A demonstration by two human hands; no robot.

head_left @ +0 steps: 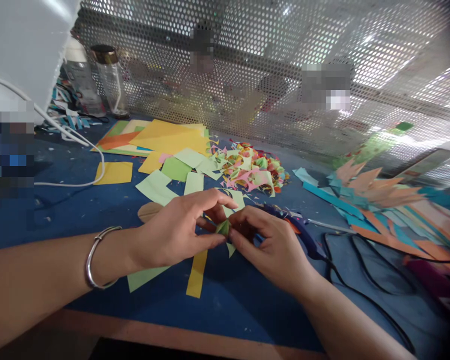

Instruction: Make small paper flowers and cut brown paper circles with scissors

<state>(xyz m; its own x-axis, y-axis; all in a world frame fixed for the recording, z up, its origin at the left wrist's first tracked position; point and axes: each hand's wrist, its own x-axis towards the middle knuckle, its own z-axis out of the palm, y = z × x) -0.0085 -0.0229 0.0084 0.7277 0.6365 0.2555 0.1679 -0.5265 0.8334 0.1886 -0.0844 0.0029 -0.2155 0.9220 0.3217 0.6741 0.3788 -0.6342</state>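
My left hand (180, 227) and my right hand (272, 245) meet over the blue table (225, 300), both pinching a small folded piece of light green paper (223, 228) between fingertips. A silver bangle (97, 257) circles my left wrist. Under and around the hands lie light green paper squares (155, 186) and a yellow paper strip (197, 274). Just behind my right hand lies a blue glue gun (303, 232), not touched.
A heap of small folded multicoloured paper pieces (253, 170) sits beyond the hands. Yellow and orange sheets (165, 137) lie at the back left, teal and orange cut strips (382, 205) at right. A black cable (360, 280), a white cable (71, 140), bottles (110, 80) and a perforated metal screen (285, 60) surround.
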